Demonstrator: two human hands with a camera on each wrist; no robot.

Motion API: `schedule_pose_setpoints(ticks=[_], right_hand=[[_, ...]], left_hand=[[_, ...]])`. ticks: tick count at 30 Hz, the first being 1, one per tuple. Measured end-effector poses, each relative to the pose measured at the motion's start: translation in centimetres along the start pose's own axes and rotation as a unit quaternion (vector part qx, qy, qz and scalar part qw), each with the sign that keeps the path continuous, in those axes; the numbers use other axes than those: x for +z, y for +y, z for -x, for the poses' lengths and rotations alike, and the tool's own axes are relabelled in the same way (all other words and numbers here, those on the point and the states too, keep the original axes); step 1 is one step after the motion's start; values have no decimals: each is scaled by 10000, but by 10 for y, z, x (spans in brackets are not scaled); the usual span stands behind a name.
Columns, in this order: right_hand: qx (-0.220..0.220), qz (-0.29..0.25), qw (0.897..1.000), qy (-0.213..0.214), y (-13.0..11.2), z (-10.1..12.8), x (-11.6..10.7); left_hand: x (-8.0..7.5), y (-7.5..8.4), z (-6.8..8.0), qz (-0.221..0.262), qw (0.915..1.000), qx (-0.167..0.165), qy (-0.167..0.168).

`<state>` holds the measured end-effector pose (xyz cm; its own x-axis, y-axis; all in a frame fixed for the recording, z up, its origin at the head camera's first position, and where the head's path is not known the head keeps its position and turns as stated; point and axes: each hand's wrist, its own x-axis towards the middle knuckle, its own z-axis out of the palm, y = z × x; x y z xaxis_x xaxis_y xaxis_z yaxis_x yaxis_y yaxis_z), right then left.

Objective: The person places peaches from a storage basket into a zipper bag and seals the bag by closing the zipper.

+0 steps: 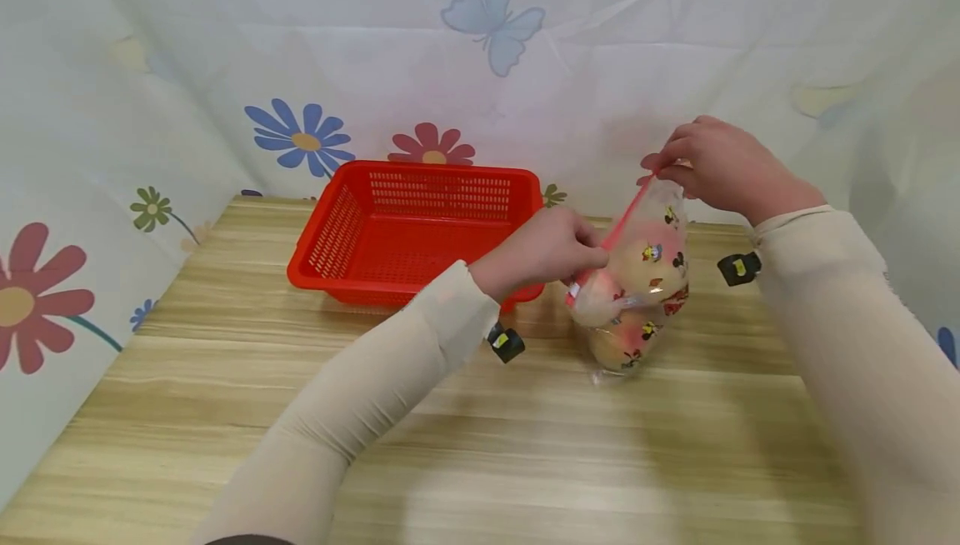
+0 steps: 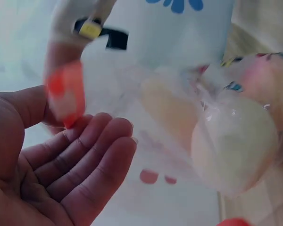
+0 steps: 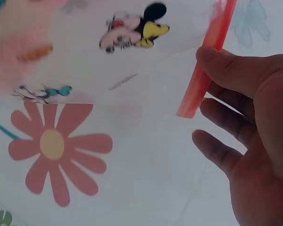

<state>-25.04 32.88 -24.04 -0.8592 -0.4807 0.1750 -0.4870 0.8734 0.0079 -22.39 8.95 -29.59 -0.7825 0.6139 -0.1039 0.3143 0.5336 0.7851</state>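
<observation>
A clear zip bag (image 1: 654, 254) printed with small cartoon figures holds several pale, pink-blushed peaches (image 2: 236, 141). Its red zip strip (image 1: 628, 213) runs slantwise along the top between both hands. My left hand (image 1: 543, 249) pinches the lower left end of the strip, beside a small white patch. At the upper right end, my right hand (image 1: 716, 163) pinches the strip between thumb and fingers. In the right wrist view the tip of the red strip (image 3: 198, 89) sticks out past the thumb. The bag's bottom is at the wooden table; whether it rests there is hard to tell.
Left of the bag stands a red plastic basket (image 1: 307, 278) with slotted walls and nothing inside. It sits near the back of the wooden table (image 1: 480, 462). A white sheet (image 1: 600, 95) with flowers and a butterfly hangs behind and at the sides.
</observation>
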Motion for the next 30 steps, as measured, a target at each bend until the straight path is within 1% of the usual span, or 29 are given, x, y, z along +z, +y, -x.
schedule_pose_setpoints(ticks=[3,9,11,16,19,21,23,26,28,30], right_hand=[[96,40,9999,66,7,14,-3],[567,-189,9981,-164,10,44,-9],[696,-192,9971,-250,8,53,-10],[806,-133,9960,-369,3,76,-12],[799,-104,9957,-458,-1,92,-14],[825,-61,9952,-527,-5,104,-16],[866,-51,9946,-573,-8,115,-19],[1006,-140,9928,-637,-11,126,-24],[1062,-204,9920,-648,-12,131,-25],[1066,-203,9919,-664,-11,132,-25]], left_hand=[[-10,-1,-3,-236,9997,15,84],[-27,-1,-10,-407,9990,60,173],[-30,0,-12,-471,9987,74,175],[-32,3,-12,-807,9964,244,121],[-32,9,-8,-953,9947,383,-73],[-33,16,-2,-1066,9924,536,-287],[-35,23,3,-1047,9908,664,-552],[-39,32,9,-765,9894,808,-937],[-43,34,10,-527,9892,818,-1097],[-45,33,7,-346,9894,764,-1182]])
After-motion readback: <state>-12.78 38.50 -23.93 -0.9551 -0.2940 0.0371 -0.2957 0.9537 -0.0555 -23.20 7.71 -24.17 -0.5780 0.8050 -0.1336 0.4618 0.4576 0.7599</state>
